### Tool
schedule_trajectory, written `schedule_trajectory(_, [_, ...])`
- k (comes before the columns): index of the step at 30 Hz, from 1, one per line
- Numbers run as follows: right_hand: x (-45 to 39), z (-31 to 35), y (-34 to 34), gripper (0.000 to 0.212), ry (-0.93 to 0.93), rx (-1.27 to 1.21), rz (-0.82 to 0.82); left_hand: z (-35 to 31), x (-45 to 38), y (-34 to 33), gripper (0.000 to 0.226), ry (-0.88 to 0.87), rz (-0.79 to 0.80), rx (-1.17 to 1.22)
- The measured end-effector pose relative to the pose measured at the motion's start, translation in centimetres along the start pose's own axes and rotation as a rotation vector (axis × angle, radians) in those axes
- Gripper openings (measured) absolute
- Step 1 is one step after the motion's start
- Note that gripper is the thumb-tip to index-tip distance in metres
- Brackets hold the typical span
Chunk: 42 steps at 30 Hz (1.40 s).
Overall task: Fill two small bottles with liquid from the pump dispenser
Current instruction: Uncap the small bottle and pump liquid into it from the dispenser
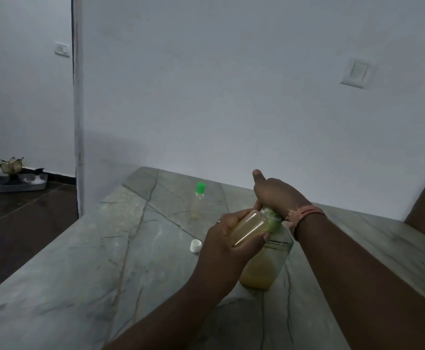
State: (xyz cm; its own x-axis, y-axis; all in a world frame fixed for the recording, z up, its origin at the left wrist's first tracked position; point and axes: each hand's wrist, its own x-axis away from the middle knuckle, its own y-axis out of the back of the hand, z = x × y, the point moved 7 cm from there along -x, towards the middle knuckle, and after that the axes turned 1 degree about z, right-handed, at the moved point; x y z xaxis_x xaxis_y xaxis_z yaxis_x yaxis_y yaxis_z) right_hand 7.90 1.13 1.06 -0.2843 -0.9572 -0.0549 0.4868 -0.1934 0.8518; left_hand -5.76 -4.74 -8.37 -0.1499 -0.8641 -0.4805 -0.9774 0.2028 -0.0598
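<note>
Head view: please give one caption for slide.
Left hand holds small bottle at pump dispenser; right hand presses pump.

Tilted small bottle [250, 229] (apparently near full) at dispenser [269, 258].
</note>
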Motion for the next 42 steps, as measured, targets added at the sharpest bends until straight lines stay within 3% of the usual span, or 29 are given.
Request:
schedule_trajectory(10, [0.5,0.2,0.3,0.082,-0.024,0.016,0.068,-0.4,0.0,0.1,0.045,-0.028,0.013,-0.025])
schedule_trajectory(15, [0.5,0.6,-0.5,0.053,-0.069,0.015,0.024,-0.2,-0.1,0.4,0.046,-0.040,0.004,-0.073])
schedule_trajectory(21, [0.9,1.1,0.1,0.055,-0.028,0.047,0.102,-0.8,0.1,0.4,0.048,-0.041,0.011,-0.124])
schedule_trajectory(24, [0.2,0.6,0.2,0.064,0.000,0.051,0.066,-0.6,0.0,0.3,0.050,-0.033,0.010,-0.114])
schedule_trajectory(42, [-1.2,0.5,-0.8,0.053,0.063,0.105,0.078,-0.5,0.1,0.2,0.050,0.012,0.018,-0.099])
